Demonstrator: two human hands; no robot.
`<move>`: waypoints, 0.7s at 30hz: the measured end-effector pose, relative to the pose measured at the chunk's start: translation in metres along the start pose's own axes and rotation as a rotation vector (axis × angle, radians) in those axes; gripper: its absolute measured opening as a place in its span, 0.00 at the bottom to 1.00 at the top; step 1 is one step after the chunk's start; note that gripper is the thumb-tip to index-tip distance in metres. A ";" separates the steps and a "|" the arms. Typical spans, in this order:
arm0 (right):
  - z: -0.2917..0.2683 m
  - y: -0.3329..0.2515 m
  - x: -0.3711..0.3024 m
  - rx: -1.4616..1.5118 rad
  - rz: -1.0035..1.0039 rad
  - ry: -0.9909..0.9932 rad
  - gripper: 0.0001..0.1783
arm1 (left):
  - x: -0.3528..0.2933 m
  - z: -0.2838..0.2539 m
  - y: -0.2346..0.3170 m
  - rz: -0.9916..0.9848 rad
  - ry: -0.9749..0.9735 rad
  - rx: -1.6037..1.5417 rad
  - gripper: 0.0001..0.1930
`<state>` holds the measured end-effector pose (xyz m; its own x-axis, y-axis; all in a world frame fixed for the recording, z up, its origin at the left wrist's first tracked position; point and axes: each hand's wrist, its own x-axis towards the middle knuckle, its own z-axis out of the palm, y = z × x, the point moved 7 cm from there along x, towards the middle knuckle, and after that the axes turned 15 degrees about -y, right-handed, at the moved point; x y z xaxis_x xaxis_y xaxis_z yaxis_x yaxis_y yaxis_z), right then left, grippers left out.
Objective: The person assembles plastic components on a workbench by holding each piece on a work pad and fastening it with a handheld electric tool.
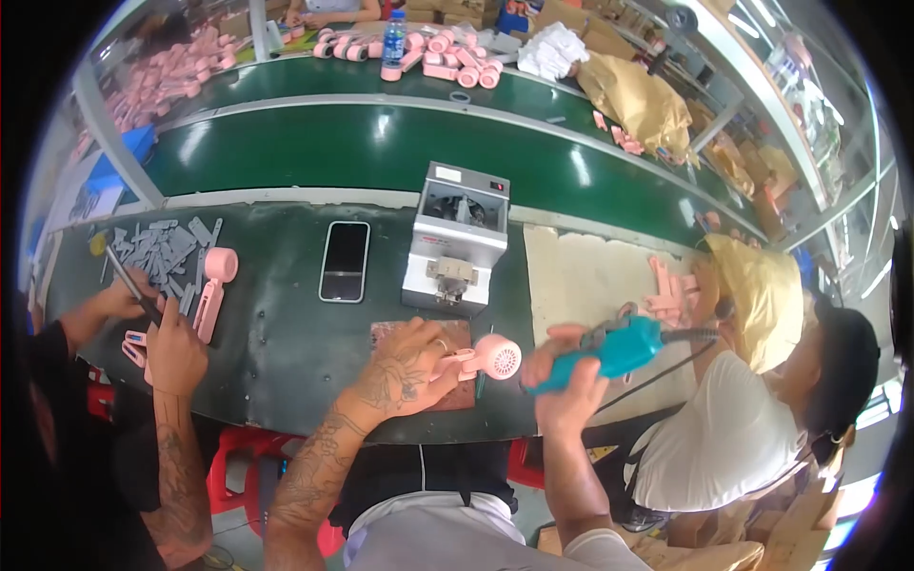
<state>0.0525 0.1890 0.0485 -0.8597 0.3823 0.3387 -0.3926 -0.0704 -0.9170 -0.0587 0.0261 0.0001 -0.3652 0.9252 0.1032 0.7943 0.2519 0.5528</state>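
My left hand [405, 366] is closed around a pink handheld fan [497, 358], its round grille toward the right. It rests low over a reddish-brown mat [459, 331] at the table's near edge. To the right of the fan my right hand [571, 400] grips a teal electric screwdriver [609, 354] by its body, with a dark cable running off to the right. The tool's tip is hard to make out. Just beyond the mat stands a grey-silver screw feeder [457, 238].
A phone [344, 262] lies left of the feeder. At left, a co-worker's hands work beside grey parts [157, 252] and another pink fan [214, 285]. A second co-worker sits at right near pink pieces [671, 290]. Behind runs a green conveyor [314, 143].
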 end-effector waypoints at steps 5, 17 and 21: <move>0.057 0.019 0.076 -0.073 -0.153 -0.122 0.39 | -0.014 0.009 -0.001 0.037 0.133 0.141 0.17; 0.082 0.062 0.105 -0.144 -0.193 -0.256 0.23 | -0.015 0.008 0.001 0.020 0.138 0.009 0.22; 0.076 0.056 0.087 -0.085 -0.051 -0.246 0.22 | -0.014 0.008 -0.007 -0.009 0.129 0.041 0.22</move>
<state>-0.0698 0.1481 0.0425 -0.8974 0.1470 0.4160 -0.4171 0.0252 -0.9085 -0.0551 0.0137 -0.0122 -0.4295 0.8795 0.2051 0.8091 0.2738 0.5200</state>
